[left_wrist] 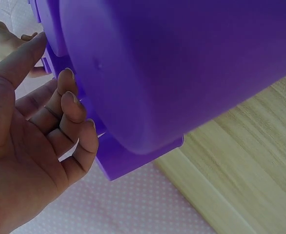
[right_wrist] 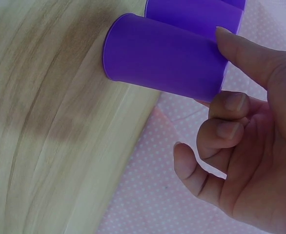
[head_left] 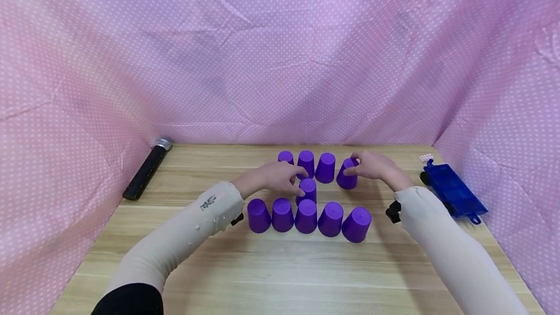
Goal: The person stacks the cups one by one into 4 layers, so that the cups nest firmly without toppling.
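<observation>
Several upside-down purple cups stand in two rows on the table. Between the front row [head_left: 306,217] and the back row [head_left: 325,168] is a single purple cup [head_left: 308,187]. My left hand [head_left: 275,177] pinches this middle cup from its left side, thumb in front and index finger behind. In the left wrist view, a large near cup [left_wrist: 182,63] partly hides that grip. My right hand [head_left: 373,165] pinches the rightmost back-row cup [right_wrist: 162,58] near its top, thumb on one side; the other fingers curl loosely beside it. The leftmost back cup [head_left: 286,156] is partly covered by my left hand.
A black microphone [head_left: 146,169] with a silver head lies at the table's left edge. On the right lies a blue translucent plastic object [head_left: 455,191] with dark wheel-like parts. Pink dotted cloth [head_left: 280,62] hangs behind and beside the wooden table [head_left: 284,276].
</observation>
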{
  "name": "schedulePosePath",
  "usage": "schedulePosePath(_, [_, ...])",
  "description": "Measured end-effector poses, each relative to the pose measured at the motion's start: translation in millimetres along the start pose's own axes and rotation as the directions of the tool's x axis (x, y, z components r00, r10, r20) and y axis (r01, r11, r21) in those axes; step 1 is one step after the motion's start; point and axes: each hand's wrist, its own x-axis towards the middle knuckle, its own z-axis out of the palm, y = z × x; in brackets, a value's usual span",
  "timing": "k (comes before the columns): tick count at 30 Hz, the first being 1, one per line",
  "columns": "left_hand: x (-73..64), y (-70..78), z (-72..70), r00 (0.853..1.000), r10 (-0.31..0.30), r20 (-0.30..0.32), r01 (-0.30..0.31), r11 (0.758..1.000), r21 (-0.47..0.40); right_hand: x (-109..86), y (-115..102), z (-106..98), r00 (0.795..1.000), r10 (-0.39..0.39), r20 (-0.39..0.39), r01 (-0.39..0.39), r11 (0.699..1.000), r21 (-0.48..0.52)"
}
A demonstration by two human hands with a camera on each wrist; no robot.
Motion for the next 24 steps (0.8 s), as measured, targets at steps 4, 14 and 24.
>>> schedulePosePath(4, [1.1, -0.1, 0.8, 1.0, 0.002, -0.001, -0.002, 1.0, 0.012, 1.3, -0.2, -0.1, 1.0, -0.004, -0.005, 0.004, 1.0, -0.006])
schedulePosePath(14, [2.6, 0.4, 1.4, 1.0, 0.0, 0.007, 0.0, 1.0, 0.013, 2.9, 1.0, 0.7, 1.0, 0.009, 0.001, -0.009, 1.0, 0.015])
schedulePosePath(24, [5.3, 0.1, 3.3, 1.0, 0.0, 0.005, 0.0, 1.0, 0.022, 3.7, -0.9, 0.0, 1.0, 0.021, 0.01, -0.021, 0.999, 0.035])
